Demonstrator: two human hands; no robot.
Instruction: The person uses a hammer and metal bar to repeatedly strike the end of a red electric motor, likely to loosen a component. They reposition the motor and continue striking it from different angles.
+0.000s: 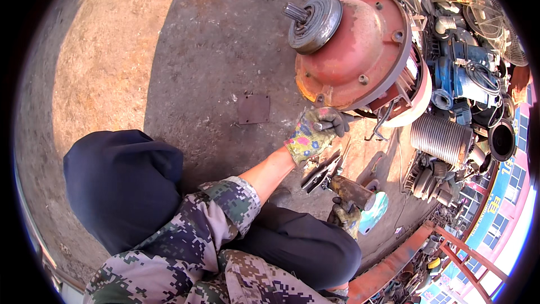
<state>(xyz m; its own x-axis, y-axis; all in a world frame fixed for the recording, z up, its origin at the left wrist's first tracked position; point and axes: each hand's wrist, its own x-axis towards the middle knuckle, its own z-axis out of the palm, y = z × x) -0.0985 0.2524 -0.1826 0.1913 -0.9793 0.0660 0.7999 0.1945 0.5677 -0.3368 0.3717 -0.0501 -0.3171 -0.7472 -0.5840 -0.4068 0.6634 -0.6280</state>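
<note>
My left hand (316, 135), in a flowered work glove, grips a short metal bar (324, 126) against the lower edge of the red motor housing (360, 45). A steel collar (315, 22) with a splined shaft (295, 13) sits on the housing. My right hand (346, 219), also gloved and low beside my dark-trousered knee, is closed on a rusty cylindrical hammer (351, 191); its handle is mostly hidden. A turquoise object (376, 213) lies just beyond it, and several dark metal tools (320, 171) lie between my hands.
A square rusty plate (254, 110) lies on the concrete floor (202, 62) left of the motor. Blue machinery (467, 87), a ribbed cylinder (436, 138), a wire fan guard (489, 11) and scrap crowd the right side. A red steel frame (394, 262) stands at lower right.
</note>
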